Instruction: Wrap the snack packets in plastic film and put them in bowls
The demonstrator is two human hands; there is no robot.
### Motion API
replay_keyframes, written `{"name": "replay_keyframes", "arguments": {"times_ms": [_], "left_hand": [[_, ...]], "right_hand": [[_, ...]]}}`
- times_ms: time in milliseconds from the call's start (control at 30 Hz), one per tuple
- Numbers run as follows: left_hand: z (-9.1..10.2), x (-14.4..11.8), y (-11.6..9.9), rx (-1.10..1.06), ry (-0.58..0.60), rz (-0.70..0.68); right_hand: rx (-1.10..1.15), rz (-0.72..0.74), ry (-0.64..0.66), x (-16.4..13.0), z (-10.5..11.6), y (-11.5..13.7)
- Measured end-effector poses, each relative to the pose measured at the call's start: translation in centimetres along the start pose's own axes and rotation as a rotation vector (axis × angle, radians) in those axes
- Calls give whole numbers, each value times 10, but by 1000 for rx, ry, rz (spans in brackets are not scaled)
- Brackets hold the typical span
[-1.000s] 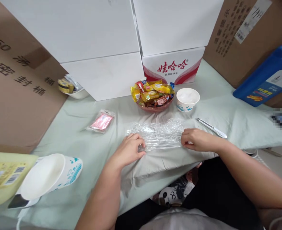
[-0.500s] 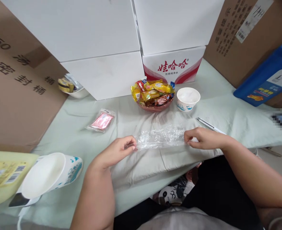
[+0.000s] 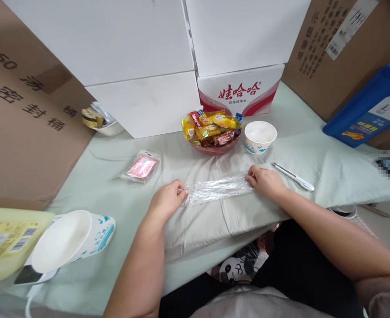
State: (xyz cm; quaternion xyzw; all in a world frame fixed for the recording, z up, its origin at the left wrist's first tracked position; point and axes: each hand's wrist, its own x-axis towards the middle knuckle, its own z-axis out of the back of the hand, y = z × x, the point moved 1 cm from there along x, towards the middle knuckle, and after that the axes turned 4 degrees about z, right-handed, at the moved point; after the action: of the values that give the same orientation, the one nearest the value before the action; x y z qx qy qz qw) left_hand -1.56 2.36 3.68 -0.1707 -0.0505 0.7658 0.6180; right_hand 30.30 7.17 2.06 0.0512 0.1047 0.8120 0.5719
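A folded strip of clear plastic wrap (image 3: pixel 219 189) lies stretched across the pale green tablecloth (image 3: pixel 115 194). My left hand (image 3: pixel 166 202) pinches its left end and my right hand (image 3: pixel 264 181) pinches its right end. Just beyond the wrap stand a reddish bowl of wrapped snacks (image 3: pixel 212 130) and a white paper bowl (image 3: pixel 260 136). A white-handled knife (image 3: pixel 292 176) lies right of my right hand.
A small red packet (image 3: pixel 141 168) lies to the left. Stacked paper bowls (image 3: pixel 69 242) lie on their side by a yellow-green pack (image 3: pixel 5 240) at front left. White boxes (image 3: pixel 142 66), cardboard boxes (image 3: pixel 25 123) and a blue jug (image 3: pixel 370 106) ring the table.
The wrap has gone from a wide crumpled sheet to a narrow strip. Both hands moved a little farther from me, still holding its ends.
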Motion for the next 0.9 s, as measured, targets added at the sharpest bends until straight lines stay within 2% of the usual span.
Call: {"name": "replay_keyframes", "arguments": {"times_ms": [67,133,200,233,267,300,367,400,467,533,633,733,800,900], "left_hand": [[4,-2,1,65,-72,64],[7,-7,0,99,-259,83],[9,-14,-7,77,-489,1],[7,-19,-12,48,-561,-85],[3,-23,-19,19,-576,-196],[-3,-26,-26,-1,-537,-318],[-20,-31,-40,18,-312,-532],[-29,-32,-44,53,-189,-575],[-43,-32,-48,129,-14,-543],[-50,-29,-47,184,57,-447],[-50,-25,-40,230,62,-359],[-46,-23,-36,256,16,-333],[-43,-24,-38,252,-75,-320],[-41,-35,-51,165,-300,-371]], "right_hand": [[-80,-9,-25,-1,0,2],[-121,24,-114,-4,3,4],[-122,135,-222,-7,6,8],[-110,228,-257,-9,6,12],[-94,340,-265,-12,5,18],[-78,462,-245,-14,2,23],[-53,677,-142,-17,-8,33],[-46,734,-80,-18,-14,35],[-48,719,10,-18,-23,34],[-77,597,44,-17,-26,25],[-135,465,54,-14,-21,8],[-164,455,19,-12,-11,1],[-162,473,-7,-13,-2,4],[-134,461,44,-20,11,14]]}}
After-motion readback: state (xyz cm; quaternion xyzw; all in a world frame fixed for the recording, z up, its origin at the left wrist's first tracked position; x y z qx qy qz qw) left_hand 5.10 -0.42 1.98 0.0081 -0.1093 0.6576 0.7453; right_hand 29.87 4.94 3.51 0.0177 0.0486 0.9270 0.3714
